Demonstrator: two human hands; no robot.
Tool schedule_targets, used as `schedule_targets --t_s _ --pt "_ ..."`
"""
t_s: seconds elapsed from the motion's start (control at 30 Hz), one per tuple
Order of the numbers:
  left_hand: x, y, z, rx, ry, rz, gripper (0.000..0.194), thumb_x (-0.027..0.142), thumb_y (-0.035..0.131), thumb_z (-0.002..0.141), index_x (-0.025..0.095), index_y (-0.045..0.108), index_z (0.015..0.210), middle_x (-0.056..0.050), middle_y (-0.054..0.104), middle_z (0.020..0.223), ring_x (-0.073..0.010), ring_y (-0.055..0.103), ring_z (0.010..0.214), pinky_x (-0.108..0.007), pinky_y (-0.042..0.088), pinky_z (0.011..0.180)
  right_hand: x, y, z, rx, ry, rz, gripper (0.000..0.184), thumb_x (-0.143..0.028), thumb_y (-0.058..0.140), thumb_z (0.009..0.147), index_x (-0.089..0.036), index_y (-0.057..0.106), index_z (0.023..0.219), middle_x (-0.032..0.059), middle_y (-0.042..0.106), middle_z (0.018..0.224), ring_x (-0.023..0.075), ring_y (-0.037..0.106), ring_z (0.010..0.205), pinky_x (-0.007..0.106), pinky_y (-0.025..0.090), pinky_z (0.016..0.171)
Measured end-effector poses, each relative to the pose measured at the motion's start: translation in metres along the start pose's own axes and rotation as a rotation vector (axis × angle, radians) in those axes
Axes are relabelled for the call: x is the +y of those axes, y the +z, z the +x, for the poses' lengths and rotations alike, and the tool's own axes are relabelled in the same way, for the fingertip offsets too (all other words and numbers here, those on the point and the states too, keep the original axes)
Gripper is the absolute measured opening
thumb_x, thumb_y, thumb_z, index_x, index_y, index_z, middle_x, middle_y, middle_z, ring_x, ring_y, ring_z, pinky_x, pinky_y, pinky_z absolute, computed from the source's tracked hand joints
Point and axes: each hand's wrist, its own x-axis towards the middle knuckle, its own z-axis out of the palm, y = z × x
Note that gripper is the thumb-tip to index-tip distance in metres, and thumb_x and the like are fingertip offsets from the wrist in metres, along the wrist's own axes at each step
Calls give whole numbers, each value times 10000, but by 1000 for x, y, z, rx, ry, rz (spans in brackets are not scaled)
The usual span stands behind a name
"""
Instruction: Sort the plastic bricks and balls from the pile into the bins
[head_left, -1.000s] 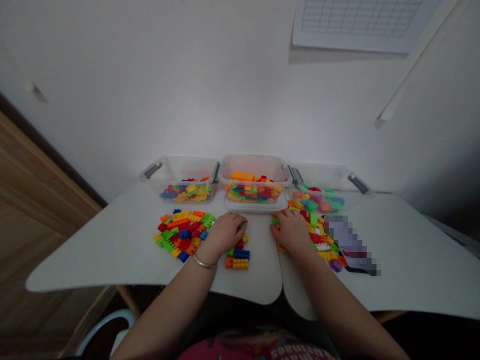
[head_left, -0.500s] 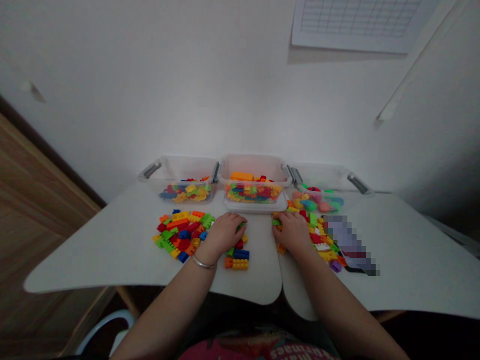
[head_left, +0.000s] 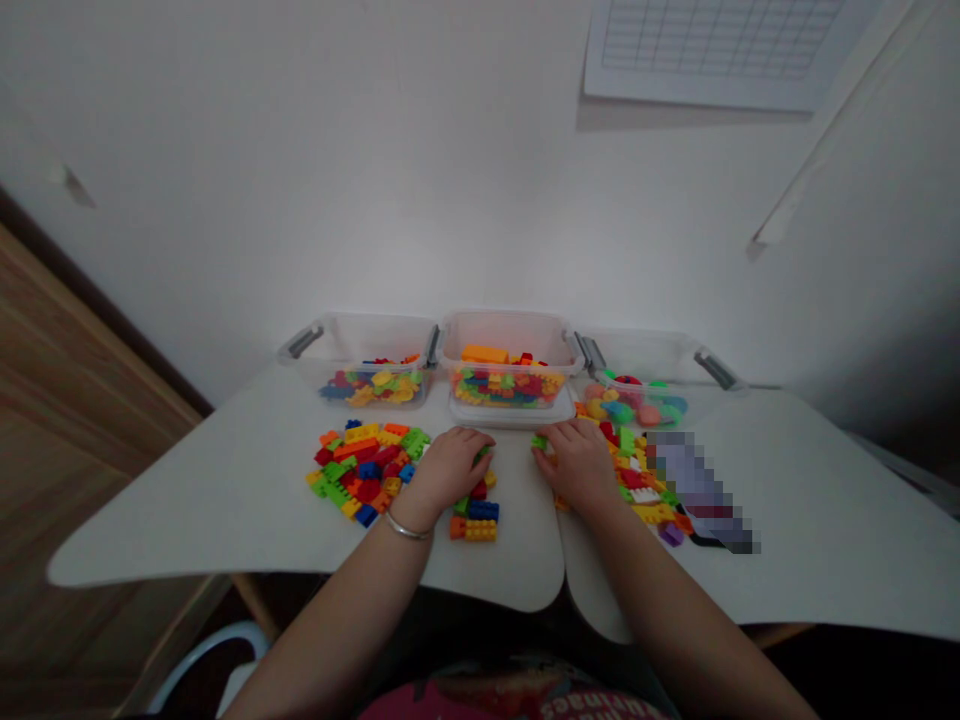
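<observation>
Left hand (head_left: 450, 468) is curled down on a green brick (head_left: 480, 453), right between the big pile (head_left: 365, 473) and a small stack (head_left: 475, 520). Right hand (head_left: 577, 465) is curled too, fingertips at another green brick (head_left: 538, 441), beside a second pile (head_left: 637, 480). Can't tell if either brick is gripped. Three clear bins (head_left: 510, 340) of bricks line the table's (head_left: 187, 520) far edge.
</observation>
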Motion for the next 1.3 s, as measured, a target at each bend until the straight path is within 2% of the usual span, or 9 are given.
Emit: schedule_targets --t_s 0.27,0.37,0.5,0.6,0.67,0.87,0.97,1.13,1.3 --pt "0 0 0 2 -1 -2 265 269 512 928 165 661 1121 -87 705 1077 -245 617 1036 -411 490 961 -6 6 1 -50 -59 131 152 -276 632 847 -209 694 970 58 718 952 241 602 984 371 421 928" --pt "1 -1 0 -2 -2 3 263 258 511 925 163 661 1119 -90 705 1072 -243 619 1039 -406 489 962 -6 0 5 89 -25 248 146 -268 608 856 -206 681 966 63 721 954 231 619 961 362 447 905" --pt "0 -1 0 -8 3 12 265 258 506 924 172 658 1124 -83 706 1077 -242 616 1048 -400 486 965 -1 -17 19 368 2 462 178 -329 570 863 -218 649 978 78 703 989 220 624 940 363 485 868" --pt "-1 0 0 -7 1 13 275 272 491 933 173 659 1126 -84 705 1091 -244 614 1049 -404 488 959 6 -30 40 552 116 597 235 -396 552 865 -219 614 1005 82 676 980 204 615 877 352 510 794" --pt "-2 1 0 -8 -4 12 273 277 490 933 175 661 1120 -86 704 1096 -245 614 1047 -405 489 954 12 -36 61 613 183 663 256 -411 547 864 -216 598 1023 76 661 963 191 615 866 339 512 779" --pt "-2 3 0 6 9 11 257 268 497 926 189 661 1106 -76 703 1081 -236 610 1040 -393 483 956 20 -41 132 441 151 744 233 -367 577 831 -219 610 1009 44 687 968 156 619 829 302 500 753" --pt "-2 2 0 -2 9 15 263 274 481 935 181 664 1099 -79 704 1076 -238 610 1032 -395 487 948 18 -37 153 266 163 642 209 -322 613 812 -198 647 977 51 705 944 168 631 827 318 495 770" --pt "-1 0 0 -14 6 19 257 265 491 929 181 666 1096 -83 705 1078 -239 615 1034 -400 488 953 17 -25 163 7 208 398 172 -305 668 799 -213 697 941 55 728 916 195 657 840 333 494 781" --pt "-1 0 1 -13 -4 7 255 254 510 915 180 667 1101 -82 704 1087 -240 611 1052 -398 485 970 21 -19 164 -112 224 349 230 -345 685 798 -233 707 998 55 740 973 198 669 866 327 499 771"
